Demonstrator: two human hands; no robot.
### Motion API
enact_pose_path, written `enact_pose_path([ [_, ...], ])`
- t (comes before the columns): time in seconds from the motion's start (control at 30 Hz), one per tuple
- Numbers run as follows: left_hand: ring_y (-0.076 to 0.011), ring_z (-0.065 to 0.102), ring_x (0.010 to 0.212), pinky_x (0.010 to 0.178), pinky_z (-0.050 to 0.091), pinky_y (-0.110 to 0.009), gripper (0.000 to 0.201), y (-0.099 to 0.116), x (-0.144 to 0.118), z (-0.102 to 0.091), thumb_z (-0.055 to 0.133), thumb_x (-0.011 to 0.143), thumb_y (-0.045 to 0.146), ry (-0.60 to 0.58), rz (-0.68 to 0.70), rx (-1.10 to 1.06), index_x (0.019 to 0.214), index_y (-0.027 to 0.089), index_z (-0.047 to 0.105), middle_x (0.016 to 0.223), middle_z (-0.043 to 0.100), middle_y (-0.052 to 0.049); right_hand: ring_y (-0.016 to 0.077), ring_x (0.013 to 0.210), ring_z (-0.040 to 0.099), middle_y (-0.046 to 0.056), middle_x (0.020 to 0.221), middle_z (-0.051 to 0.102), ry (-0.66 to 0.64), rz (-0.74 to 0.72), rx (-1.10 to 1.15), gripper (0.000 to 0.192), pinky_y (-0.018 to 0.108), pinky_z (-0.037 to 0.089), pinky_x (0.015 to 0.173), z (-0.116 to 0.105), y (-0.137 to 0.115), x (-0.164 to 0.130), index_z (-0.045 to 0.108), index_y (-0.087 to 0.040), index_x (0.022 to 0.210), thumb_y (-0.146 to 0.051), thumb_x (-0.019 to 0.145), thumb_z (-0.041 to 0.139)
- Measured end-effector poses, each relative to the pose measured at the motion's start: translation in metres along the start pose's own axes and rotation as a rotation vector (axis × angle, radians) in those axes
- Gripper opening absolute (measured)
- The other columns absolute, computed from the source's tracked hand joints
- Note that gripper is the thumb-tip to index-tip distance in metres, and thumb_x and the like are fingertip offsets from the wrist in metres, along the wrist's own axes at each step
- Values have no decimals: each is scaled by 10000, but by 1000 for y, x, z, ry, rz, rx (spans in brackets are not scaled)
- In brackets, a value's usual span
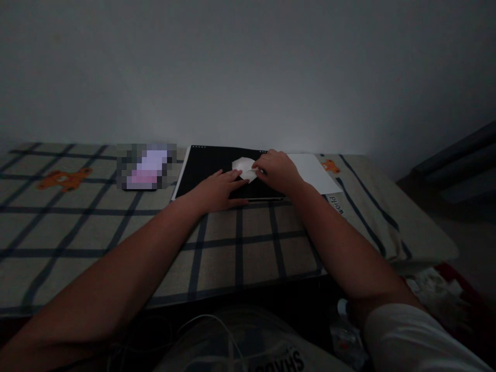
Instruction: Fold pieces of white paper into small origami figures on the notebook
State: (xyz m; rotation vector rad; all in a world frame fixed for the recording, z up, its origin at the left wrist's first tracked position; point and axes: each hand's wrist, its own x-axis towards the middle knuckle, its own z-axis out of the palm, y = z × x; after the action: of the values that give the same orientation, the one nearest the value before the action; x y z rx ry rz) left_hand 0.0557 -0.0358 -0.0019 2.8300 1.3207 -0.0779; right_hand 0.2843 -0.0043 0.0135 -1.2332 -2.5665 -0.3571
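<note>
Dimly lit, the room shows a bare pale wall filling the upper half, and below it a bed surface covered in a checked cloth with dark blue lines and small orange bear prints. On that cloth, at about 12 o'clock from the person, lies a flat black board, with a white sheet just beside it at 1 o'clock. A small folded white paper rests on the board. The left hand lies flat and open, fingertips touching the paper's near edge. The right hand is curled over the paper's right side, pinching it. A blurred pinkish object sits at 11 o'clock.
</note>
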Motion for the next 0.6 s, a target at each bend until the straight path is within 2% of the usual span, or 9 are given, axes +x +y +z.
enact_pose_path([
  [0.23,-342,268,1593,1290,187,-556,784,-1,0,2,472,1002,679,2,-7,-9,1634,223,384,1731,251,-160,253,987,513,117,1076,744,-22,6,-98,232,380,275,764,2,-1,1,768,-177,985,-216,1019,541],
  [0.6,-328,295,1584,1284,203,-562,762,3,-1,-2,469,1007,672,-12,-29,5,1633,246,383,1728,278,-141,264,1016,498,133,1083,749,-52,-58,-112,253,379,264,774,-12,-8,-3,783,-155,959,-189,998,536],
])
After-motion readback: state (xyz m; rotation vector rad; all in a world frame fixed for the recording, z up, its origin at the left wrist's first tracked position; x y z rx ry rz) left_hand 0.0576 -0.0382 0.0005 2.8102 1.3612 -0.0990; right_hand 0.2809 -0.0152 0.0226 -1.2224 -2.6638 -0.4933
